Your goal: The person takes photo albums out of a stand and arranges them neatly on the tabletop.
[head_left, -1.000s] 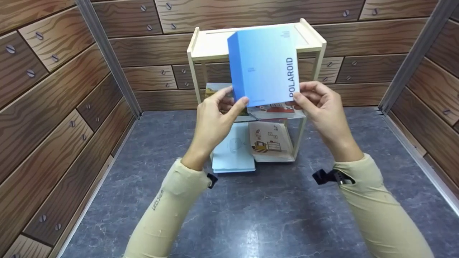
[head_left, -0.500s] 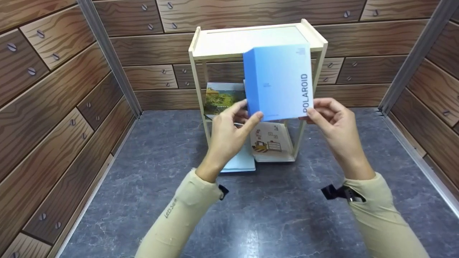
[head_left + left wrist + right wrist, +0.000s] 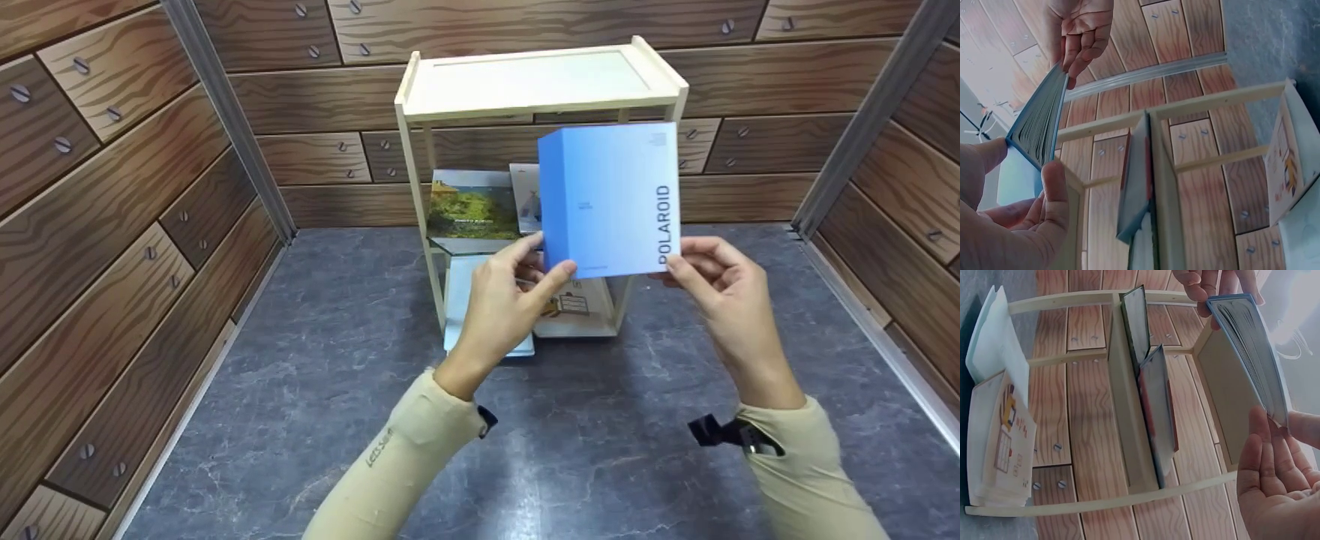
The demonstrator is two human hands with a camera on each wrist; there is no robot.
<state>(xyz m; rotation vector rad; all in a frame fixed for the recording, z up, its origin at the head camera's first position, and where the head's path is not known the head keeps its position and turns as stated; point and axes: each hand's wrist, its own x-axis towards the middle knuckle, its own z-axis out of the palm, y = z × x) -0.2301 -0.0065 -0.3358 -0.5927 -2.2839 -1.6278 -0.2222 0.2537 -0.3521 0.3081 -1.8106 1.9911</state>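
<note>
A blue photo album [image 3: 615, 202] printed POLAROID is held up before the right part of the wooden shelf. At its lower left corner, by the spine, my left hand [image 3: 499, 304] pinches it between thumb and fingers. My right hand [image 3: 727, 300] pinches the lower right corner, thumb on the front cover. In the left wrist view the album's pages [image 3: 1039, 121] show edge-on between both covers, slightly fanned. The right wrist view shows the same page edges [image 3: 1247, 337], with the fingers behind the back cover.
A pale two-tier wooden shelf [image 3: 525, 82] stands against the back wall. Its middle tier bears a landscape-covered album [image 3: 472, 206] and a white-covered one [image 3: 525, 196]. On the bottom lie a light blue album [image 3: 465, 292] and one with a drawn cover [image 3: 585, 319].
Both hands have brought the blue photo album down and to the right, away from the shelf top. More of the middle tier's albums now shows at the left.
</note>
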